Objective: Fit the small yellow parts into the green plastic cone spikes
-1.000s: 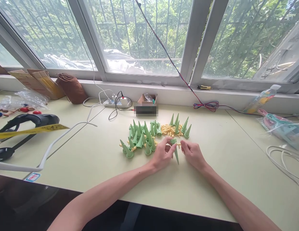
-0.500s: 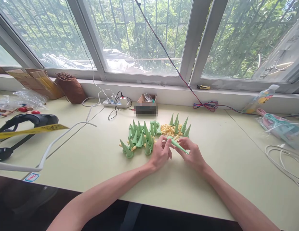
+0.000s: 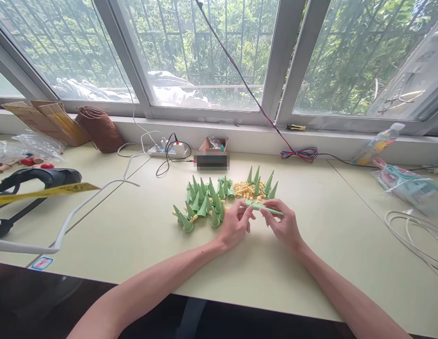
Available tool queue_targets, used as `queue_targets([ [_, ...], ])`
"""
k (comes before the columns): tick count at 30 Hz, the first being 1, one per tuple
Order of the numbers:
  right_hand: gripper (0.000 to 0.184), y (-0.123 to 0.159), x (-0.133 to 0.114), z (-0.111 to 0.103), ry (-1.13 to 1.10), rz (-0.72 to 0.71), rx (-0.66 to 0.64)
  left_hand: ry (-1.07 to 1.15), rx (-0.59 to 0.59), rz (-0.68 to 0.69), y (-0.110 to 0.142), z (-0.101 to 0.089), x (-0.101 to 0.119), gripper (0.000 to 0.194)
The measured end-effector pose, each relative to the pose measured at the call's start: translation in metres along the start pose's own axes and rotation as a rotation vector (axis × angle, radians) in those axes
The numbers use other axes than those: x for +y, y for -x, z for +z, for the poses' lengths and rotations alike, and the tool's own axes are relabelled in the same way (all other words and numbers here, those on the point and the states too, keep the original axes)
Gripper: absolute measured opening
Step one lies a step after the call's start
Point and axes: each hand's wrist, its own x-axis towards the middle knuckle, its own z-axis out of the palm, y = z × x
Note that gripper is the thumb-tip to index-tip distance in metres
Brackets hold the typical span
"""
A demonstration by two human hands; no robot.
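Observation:
Between my two hands lies a green plastic cone (image 3: 264,208), its pointed tip toward the right. My left hand (image 3: 236,221) is closed on its wide end. The fingers of my right hand (image 3: 282,223) pinch it along the tapered part. Beyond my hands is a pile of small yellow plastic pieces (image 3: 244,189). Several green cones (image 3: 202,207) stand in a cluster to the left, with some yellow pieces among them. More green cones (image 3: 267,184) stand at the right of the pile. The cone's wide end is partly hidden by my left fingers.
A small cardboard box (image 3: 213,144) and a power strip (image 3: 160,149) stand at the back. On the left are a black headset (image 3: 45,179), a white cable (image 3: 68,221) and a brown pouch (image 3: 99,129). A bottle (image 3: 379,145) and coiled cable (image 3: 405,235) lie right.
The green cone has turned from slanting down to the right to lying nearly level. My right hand has shifted its fingers along it, while my left hand stays nearly in place.

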Motion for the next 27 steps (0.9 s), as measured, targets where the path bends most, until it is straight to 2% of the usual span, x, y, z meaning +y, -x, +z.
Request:
queue_targets([
  [7,0.023,-0.0043,-0.0011,-0.0014,-0.177,0.115,0.057,-0.051,-0.024,0.039,0.0001,0.0011,-0.0013,0.028],
  [13,0.022,-0.0067,0.0000,-0.0011,-0.219,0.141,0.083,-0.222,-0.035,0.131,0.0006,0.0013,-0.0024,0.029],
  [16,0.021,-0.0066,-0.0017,-0.0009,-0.195,0.133,0.069,-0.259,-0.033,0.151,0.0007,0.0009,-0.0008,0.030],
  [19,0.021,-0.0066,-0.0022,-0.0011,-0.182,0.125,0.047,-0.198,0.003,0.123,0.0010,0.0011,0.0017,0.025],
  [23,0.021,-0.0064,-0.0007,-0.0006,-0.173,0.135,-0.028,-0.113,0.032,0.075,0.0014,0.0012,0.0037,0.029],
  [27,0.024,-0.0066,0.0001,0.0006,-0.203,0.153,-0.098,-0.126,0.018,0.101,0.0014,0.0011,0.0018,0.027],
])
